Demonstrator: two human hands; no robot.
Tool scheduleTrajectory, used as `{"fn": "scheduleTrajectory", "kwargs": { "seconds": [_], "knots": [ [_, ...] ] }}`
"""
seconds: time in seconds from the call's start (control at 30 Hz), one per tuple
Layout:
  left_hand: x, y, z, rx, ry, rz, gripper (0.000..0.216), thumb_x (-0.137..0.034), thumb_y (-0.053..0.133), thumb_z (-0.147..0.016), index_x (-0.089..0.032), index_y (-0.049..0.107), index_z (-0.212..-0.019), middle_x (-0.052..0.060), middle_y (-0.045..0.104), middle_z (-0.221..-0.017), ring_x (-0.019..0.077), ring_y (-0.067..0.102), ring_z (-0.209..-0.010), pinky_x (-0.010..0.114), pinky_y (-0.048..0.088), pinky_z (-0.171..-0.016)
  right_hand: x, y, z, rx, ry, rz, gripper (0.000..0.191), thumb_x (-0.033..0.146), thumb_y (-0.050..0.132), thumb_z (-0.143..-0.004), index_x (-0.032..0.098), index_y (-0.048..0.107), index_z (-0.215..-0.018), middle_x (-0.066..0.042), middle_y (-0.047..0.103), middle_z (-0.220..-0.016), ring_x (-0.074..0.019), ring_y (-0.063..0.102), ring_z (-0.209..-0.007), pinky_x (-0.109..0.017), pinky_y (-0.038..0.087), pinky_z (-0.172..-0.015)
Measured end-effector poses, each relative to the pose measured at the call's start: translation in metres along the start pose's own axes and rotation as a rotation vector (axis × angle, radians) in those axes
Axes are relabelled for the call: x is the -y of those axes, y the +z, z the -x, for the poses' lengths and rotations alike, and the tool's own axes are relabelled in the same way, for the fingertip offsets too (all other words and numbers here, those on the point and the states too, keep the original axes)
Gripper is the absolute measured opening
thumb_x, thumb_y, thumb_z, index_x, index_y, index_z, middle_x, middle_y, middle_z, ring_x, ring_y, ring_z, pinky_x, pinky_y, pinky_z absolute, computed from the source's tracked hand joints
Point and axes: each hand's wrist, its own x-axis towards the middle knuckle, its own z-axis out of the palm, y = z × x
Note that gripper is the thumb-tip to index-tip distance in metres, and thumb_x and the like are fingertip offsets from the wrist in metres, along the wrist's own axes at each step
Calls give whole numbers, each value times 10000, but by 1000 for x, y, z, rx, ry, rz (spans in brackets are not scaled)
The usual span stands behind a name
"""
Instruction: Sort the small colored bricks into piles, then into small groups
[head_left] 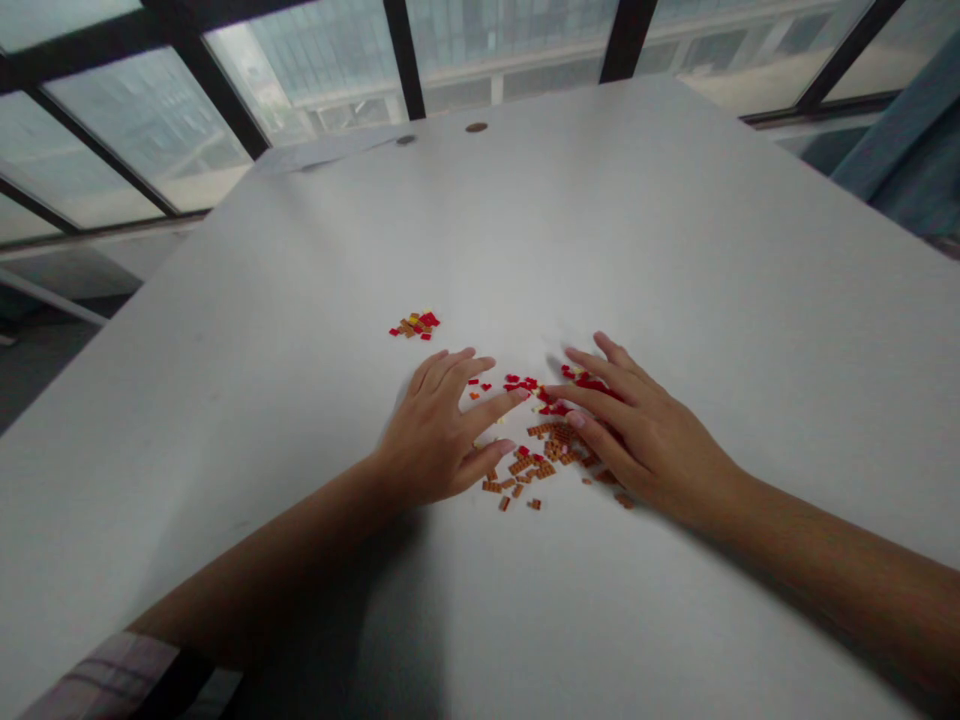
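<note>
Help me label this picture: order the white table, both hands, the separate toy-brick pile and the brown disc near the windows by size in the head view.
1. White table
2. Left hand and right hand: too alike to rank
3. Separate toy-brick pile
4. Brown disc

The left sleeve point(129, 678) is pinkish plaid with a black band.

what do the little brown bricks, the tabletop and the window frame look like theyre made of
Brown bricks: probably moulded plastic, from their bumpy, studded tops; finish too small to judge. White tabletop: possibly laminate, smooth and low-sheen, with no visible grain. Window frame: likely painted metal, dark with slim straight bars.
</note>
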Motion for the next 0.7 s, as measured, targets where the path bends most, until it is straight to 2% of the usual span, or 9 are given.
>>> {"fn": "scheduleTrajectory", "kwargs": {
  "seconds": [0.27,0.5,0.7],
  "knots": [
    [0,-1,0,-10,14,13,356,-414,562,-931,-222,678,-1206,155,518,-1421,353,441,-1368,588,321,-1146,-2,2,1,-6,38,-4,350,322,436,-1004,200,681,-1222,-165,559,-1448,-381,335,-1464,-685,378,-1110],
    [0,2,-1,-1,-1,-36,525,-487,528,-940,-167,589,-1352,213,473,-1433,401,424,-1373,599,319,-1138,-2,4,0,-25,55,-27,345,293,423,-1012,173,705,-1171,-169,584,-1420,-370,363,-1449,-674,329,-1151],
    [1,3,1,26,-24,-36,509,-495,514,-949,-164,602,-1325,208,484,-1431,390,420,-1383,597,302,-1150,1,0,0,-66,64,-56,333,274,425,-1014,162,699,-1168,-165,614,-1386,-340,406,-1429,-644,348,-1156]
  ]
}}
